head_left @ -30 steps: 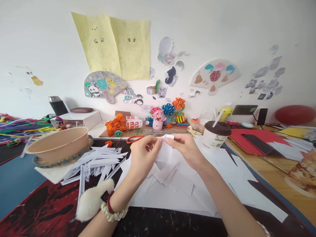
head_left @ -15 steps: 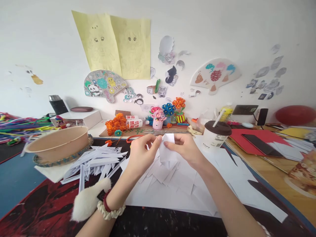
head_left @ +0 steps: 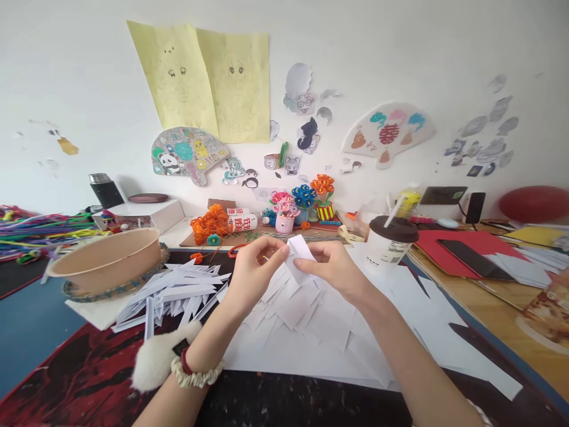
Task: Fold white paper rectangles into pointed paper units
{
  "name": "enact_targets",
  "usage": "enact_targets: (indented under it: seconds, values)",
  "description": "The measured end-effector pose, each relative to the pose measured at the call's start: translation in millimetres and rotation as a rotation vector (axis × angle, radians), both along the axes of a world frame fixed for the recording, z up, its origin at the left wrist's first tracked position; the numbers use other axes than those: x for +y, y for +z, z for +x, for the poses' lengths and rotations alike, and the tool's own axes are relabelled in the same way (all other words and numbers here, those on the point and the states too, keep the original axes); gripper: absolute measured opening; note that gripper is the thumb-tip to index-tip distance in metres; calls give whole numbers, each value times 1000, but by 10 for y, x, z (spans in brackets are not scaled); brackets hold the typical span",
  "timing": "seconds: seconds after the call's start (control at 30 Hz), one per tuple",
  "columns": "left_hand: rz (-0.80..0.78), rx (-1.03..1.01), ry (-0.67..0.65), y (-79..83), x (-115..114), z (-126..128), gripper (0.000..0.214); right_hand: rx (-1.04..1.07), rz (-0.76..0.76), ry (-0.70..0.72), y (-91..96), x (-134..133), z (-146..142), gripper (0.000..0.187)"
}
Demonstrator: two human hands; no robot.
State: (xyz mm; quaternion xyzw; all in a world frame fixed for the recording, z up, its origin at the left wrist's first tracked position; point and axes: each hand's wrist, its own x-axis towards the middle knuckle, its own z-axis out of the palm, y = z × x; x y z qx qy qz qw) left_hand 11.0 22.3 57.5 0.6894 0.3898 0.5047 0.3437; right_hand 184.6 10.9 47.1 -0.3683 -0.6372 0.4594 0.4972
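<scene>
A small white paper piece is held up over the table between both hands. My left hand pinches its left edge with thumb and fingertips. My right hand grips its right side, fingers curled around it. Below the hands lie several loose white paper rectangles on larger white sheets. To the left is a pile of folded white paper strips. A scrunchie and a white fluffy pompom sit at my left wrist.
A tan paper bowl stands at the left, coloured pipe cleaners beyond it. A lidded cup with a straw is right of the hands. Pipe-cleaner flowers, a red folder with a phone and a wall with drawings are behind.
The paper piece has been folded smaller and tilted, and both hands have shifted slightly upward. My left forearm has slid a little to the left.
</scene>
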Motion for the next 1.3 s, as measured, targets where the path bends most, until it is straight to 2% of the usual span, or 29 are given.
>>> enact_targets:
  seconds: [0.2,0.73,1.1,1.3]
  values:
    - [-56,-19,-28,-16,-16,40,23,-7,23,-19,-11,5,2,26]
    - [-73,-228,40,-71,-73,144,23,67,22,61,15,-25,-51,26]
    - [-78,-239,18,-61,-94,150,21,98,-2,81,24,-31,-74,26]
    - [-65,-237,-5,-66,-87,138,19,95,57,72,7,-19,-71,22]
